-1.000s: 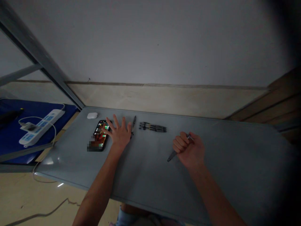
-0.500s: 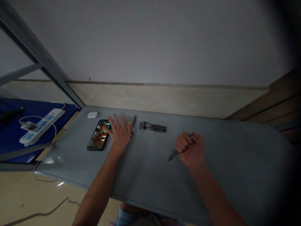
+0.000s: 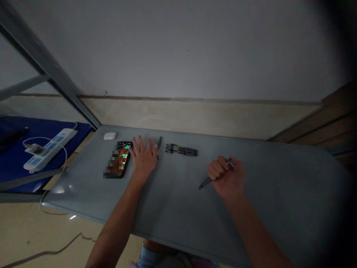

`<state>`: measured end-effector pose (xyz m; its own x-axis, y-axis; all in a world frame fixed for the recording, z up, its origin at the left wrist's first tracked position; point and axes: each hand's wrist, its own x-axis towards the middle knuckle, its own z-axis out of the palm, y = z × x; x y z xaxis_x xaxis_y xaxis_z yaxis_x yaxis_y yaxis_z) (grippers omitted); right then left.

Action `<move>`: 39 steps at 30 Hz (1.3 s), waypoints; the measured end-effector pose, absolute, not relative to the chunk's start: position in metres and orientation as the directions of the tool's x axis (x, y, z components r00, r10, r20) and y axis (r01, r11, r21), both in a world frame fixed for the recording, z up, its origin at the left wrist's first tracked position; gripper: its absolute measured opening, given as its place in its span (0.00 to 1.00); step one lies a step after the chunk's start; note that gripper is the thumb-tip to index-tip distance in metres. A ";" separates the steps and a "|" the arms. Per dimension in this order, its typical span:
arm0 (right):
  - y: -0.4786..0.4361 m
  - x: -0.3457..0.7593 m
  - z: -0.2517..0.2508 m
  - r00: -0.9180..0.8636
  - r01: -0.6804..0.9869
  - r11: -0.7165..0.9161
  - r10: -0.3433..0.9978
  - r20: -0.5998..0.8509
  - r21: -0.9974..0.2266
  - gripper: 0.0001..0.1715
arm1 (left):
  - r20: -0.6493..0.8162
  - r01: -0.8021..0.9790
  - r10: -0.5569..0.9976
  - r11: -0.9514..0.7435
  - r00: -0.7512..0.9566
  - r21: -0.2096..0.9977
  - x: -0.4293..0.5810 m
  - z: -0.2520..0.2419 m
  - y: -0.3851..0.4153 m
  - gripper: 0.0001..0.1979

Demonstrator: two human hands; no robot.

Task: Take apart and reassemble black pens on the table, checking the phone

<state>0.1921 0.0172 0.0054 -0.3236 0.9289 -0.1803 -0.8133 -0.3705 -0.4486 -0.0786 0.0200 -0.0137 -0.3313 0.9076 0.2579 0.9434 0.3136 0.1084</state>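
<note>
My left hand (image 3: 144,159) is spread with its palm down, beside the right edge of a lit phone (image 3: 122,160). A single dark pen (image 3: 159,143) lies by its thumb, partly hidden by the hand. My right hand (image 3: 226,175) is wrapped round a grey pen (image 3: 205,183), whose tip sticks out to the lower left and whose other end shows near the thumb. Between the two hands, farther back, several dark pens (image 3: 182,150) lie side by side in a bundle on the grey table (image 3: 173,201).
A white earbud case (image 3: 109,136) sits at the table's back left. Beyond a metal frame post on the left, a white power strip (image 3: 50,150) with a plugged-in charger (image 3: 35,149) rests on a blue surface. A wall (image 3: 195,115) borders the table's back.
My left hand has shifted slightly to the right, uncovering more of the phone. The right hand keeps its grip on the pen, nearly still.
</note>
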 end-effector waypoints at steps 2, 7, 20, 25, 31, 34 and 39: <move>0.017 0.192 0.005 -0.329 -0.811 -0.375 0.927 -0.179 -0.450 0.27 | 0.239 0.940 0.910 0.322 -0.340 0.112 -0.079 -0.014 0.020 0.27; 0.016 0.191 0.006 -0.353 -0.796 -0.395 0.918 -0.178 -0.458 0.27 | 0.278 0.938 0.896 0.328 -0.345 0.108 -0.083 -0.017 0.022 0.27; 0.018 0.193 0.005 -0.346 -0.823 -0.390 0.921 -0.181 -0.413 0.27 | 0.269 0.931 0.891 0.353 -0.365 0.097 -0.087 -0.017 0.022 0.26; 0.018 0.192 0.004 -0.358 -0.821 -0.402 0.915 -0.183 -0.405 0.28 | 0.283 0.922 0.878 0.374 -0.386 0.096 -0.085 -0.018 0.021 0.26; 0.017 0.190 0.005 -0.347 -0.827 -0.404 0.914 -0.210 -0.391 0.28 | 0.285 0.923 0.878 0.375 -0.384 0.089 -0.084 -0.017 0.021 0.25; 0.019 0.191 0.005 -0.350 -0.826 -0.412 0.910 -0.222 -0.385 0.28 | 0.280 0.923 0.880 0.374 -0.384 0.090 -0.083 -0.016 0.020 0.26; 0.018 0.190 0.006 -0.349 -0.826 -0.404 0.914 -0.207 -0.392 0.28 | 0.283 0.920 0.876 0.381 -0.391 0.091 -0.082 -0.016 0.020 0.26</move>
<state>0.1899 0.0180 0.0064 -0.3489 0.9141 -0.2069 -0.8263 -0.4042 -0.3924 -0.0825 0.0200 -0.0158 -0.3910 0.8757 0.2833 0.9200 0.3813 0.0910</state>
